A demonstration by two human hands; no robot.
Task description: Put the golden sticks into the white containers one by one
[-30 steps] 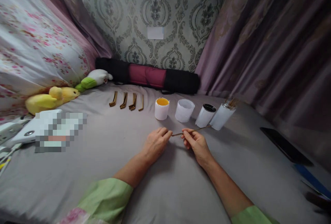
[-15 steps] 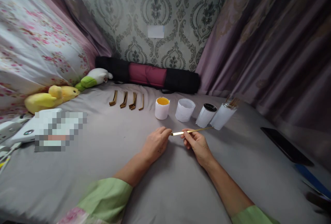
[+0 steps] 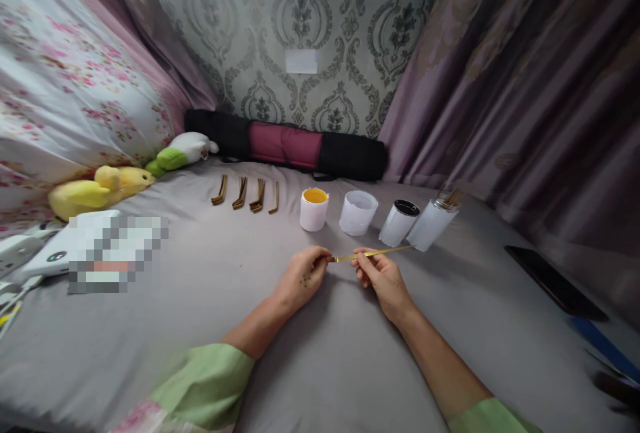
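A thin, shiny gold strip (image 3: 346, 258) runs level between my two hands, just above the grey sheet. My left hand (image 3: 304, 276) is closed, its thumb and finger pinching the strip's left end. Farther along, my right hand (image 3: 381, 279) pinches the strip near its middle, and the free end reaches right toward the white containers. Behind my hands stand a white container with a yellow inside (image 3: 313, 213), a translucent white tub (image 3: 358, 213), a white cylinder with a dark inside (image 3: 399, 222) and a tall white container (image 3: 432, 223) holding several thin brownish strips.
Several bundles of bent gold strips (image 3: 240, 193) and a single bent strip (image 3: 274, 198) lie left of the containers. Plush toys (image 3: 95, 191), a white device (image 3: 75, 243) and cables are at far left. A black-and-maroon roll (image 3: 285, 144) lies along the wall; a dark tablet-like slab (image 3: 555, 283) lies right.
My left hand has turned slightly and shifted its pinch at the strip's left end, which has tilted a little. My right hand has hardly moved.
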